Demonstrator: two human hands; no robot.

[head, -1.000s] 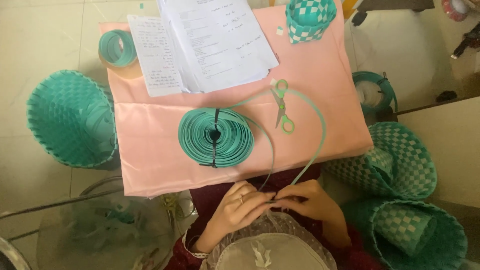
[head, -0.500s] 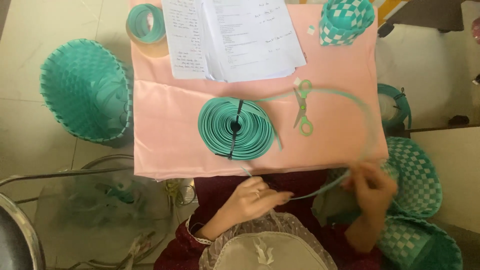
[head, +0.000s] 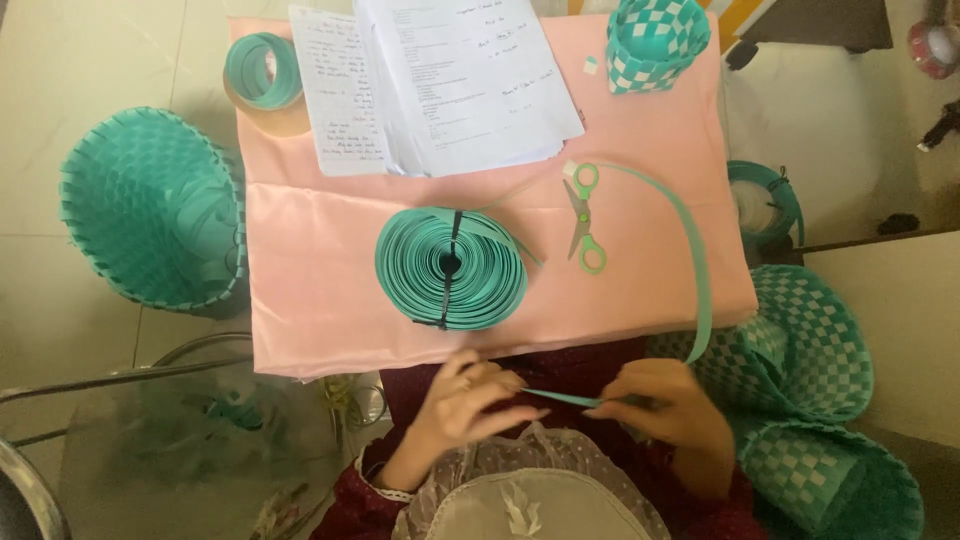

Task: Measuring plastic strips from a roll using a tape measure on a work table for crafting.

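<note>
Pinching a teal plastic strip (head: 565, 398) between both hands, head view only so one pass. Left hand (head: 468, 400) has thumb + fingertips closed on the strip's near end; right hand (head: 660, 408) clamps it just beside, w/ a short taut span between them over my lap, just off the near edge of the pink cloth-covered table (head: 320, 300). From my right hand the strip loops up and across the table toward the green-handled scissors (head: 583, 217), then back to the big coil of strip (head: 451, 268), which is bound w/ a black tie. Judgement: light, thin, springy flat band, smooth so prob slippery; holds a curve, bends easy flatwise, stiff edgewise, likely creases if folded hard. Best grip = flat faces pinched, close to the working end, not the edges. Around: open notebook (head: 440, 80), tape roll (head: 262, 75), small woven cup (head: 655, 40), woven baskets left (head: 150, 210) and right (head: 810, 340).
</note>
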